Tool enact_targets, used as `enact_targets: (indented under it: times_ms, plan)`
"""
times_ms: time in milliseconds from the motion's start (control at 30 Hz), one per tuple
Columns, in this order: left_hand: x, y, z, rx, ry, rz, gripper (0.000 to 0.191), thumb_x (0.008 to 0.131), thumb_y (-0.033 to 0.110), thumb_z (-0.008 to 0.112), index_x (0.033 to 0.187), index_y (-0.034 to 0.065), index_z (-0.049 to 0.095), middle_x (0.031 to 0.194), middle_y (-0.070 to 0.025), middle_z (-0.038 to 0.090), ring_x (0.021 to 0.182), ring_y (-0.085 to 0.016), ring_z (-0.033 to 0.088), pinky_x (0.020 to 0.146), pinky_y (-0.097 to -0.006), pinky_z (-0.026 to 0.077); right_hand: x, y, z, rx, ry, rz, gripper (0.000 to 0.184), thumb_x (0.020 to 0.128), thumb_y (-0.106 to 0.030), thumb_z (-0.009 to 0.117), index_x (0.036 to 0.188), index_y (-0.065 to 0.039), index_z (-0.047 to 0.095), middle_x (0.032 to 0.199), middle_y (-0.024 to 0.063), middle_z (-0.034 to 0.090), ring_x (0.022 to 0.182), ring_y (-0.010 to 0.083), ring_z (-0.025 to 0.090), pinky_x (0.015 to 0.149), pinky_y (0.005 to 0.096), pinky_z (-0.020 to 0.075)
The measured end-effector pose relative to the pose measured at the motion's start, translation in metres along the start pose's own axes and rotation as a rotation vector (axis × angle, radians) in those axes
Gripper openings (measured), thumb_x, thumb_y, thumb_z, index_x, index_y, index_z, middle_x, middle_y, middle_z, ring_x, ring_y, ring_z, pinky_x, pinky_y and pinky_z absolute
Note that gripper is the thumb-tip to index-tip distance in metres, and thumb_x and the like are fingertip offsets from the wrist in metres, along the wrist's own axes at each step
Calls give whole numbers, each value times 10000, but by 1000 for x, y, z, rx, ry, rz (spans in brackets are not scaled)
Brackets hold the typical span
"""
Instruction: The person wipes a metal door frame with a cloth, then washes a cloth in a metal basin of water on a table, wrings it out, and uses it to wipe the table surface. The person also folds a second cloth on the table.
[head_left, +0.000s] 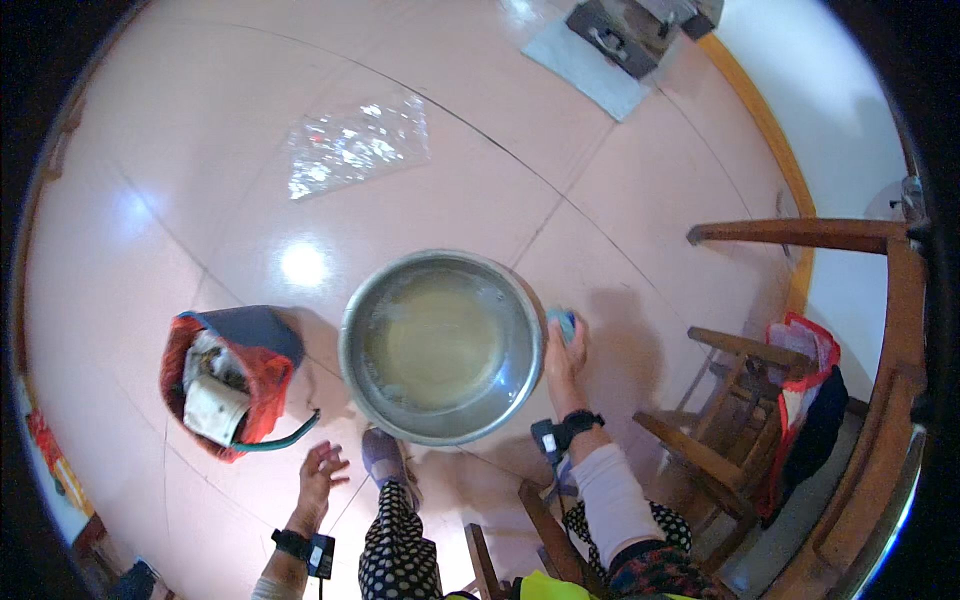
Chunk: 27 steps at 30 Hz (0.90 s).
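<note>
A round metal basin (441, 346) with cloudy, yellowish water in it stands before me. At its right side is my right hand (564, 352), its fingers closed round a small blue-green object (561, 324), perhaps a cloth or sponge; the fingers partly cover it. My left hand (323, 474) is below and left of the basin, in the air, fingers apart, holding nothing. Just above and left of that hand, a red and dark blue fabric bag (277, 390) gapes open, with a whitish item (215, 411) inside and a green handle hanging at its lower side.
A crumpled clear plastic sheet (360, 146) lies on the tiled floor beyond the basin. Wooden stools (720, 450) and a red-edged bag (814, 360) stand at the right, near a wooden frame (904, 315). A dark box (611, 41) rests on a pale mat (577, 67) at the top.
</note>
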<state>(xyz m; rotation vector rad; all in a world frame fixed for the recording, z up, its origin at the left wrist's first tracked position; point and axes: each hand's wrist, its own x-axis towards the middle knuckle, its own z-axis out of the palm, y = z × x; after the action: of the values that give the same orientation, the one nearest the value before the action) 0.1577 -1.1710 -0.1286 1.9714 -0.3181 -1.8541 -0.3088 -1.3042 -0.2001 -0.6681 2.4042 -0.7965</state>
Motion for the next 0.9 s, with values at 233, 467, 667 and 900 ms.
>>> enact_targets:
  times_ms: [233,467,667,900]
  plan:
    - [-102,-46,-59,-86,51,-162,337,958,212,612,1219,19,523,1119,-192,678,914,-314,707,735,-422,596,-142,64,12,626,-6,817,589,954,-405,586,1442,-164,361,1483,91,375,1243,311,486,948,559,469]
    - [-125,-127,-82,-167,18,-336,441,921,323,686,1197,7,550,1101,-213,684,941,-343,702,754,-444,596,-131,65,26,599,-92,828,428,1004,-345,512,1387,-179,420,1391,89,487,1203,323,540,932,640,474]
    - [-123,-172,-75,-194,44,-425,383,948,278,657,1200,5,562,1066,-184,698,850,-260,694,712,-387,585,-113,45,43,696,-246,683,367,1035,-309,473,1378,-177,463,1365,94,540,1219,311,558,890,602,524]
    - [-122,-175,-74,-211,56,-463,322,964,245,631,1179,13,569,1058,-169,703,839,-256,688,693,-389,579,-72,-3,80,760,-329,468,364,1024,-292,519,1352,-143,466,1302,120,570,1135,341,606,868,641,525]
